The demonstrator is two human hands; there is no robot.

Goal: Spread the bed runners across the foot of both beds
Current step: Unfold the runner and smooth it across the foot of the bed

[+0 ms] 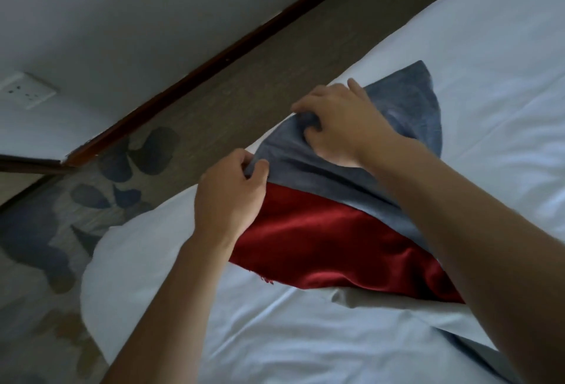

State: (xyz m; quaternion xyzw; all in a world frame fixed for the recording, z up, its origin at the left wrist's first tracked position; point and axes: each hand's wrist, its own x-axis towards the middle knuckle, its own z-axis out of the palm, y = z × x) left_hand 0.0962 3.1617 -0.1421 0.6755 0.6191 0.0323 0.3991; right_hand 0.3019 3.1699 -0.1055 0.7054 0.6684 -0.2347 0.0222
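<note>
Head view: both hands are on the bed runner, a blue-grey cloth with a deep red satin side showing beneath it, lying bunched on the white bed near its edge.

The left hand is closed tight, thumb and curled fingers pinching the blue-grey edge of the runner right at its fingertips. The red side spreads out just to the right of this hand and runs back under the wrist, a few loose threads showing at the red hem below the forearm.

The right hand sits just beyond and to the right of the left one, the two close but not touching. Its fingers are bent and dug into a raised fold of the blue-grey cloth, thumb tucked under, so it grips that fold. Past its knuckles the blue-grey fabric rises to a rounded peak and lies on the white cover.

Under both forearms the white bedding is creased, and more blue-grey cloth trails out beneath the right forearm toward the lower right.

To the left of the left hand the bed drops away to a patterned carpet with dark blue blotches, then a dark wooden skirting and a pale wall with a socket plate.
</note>
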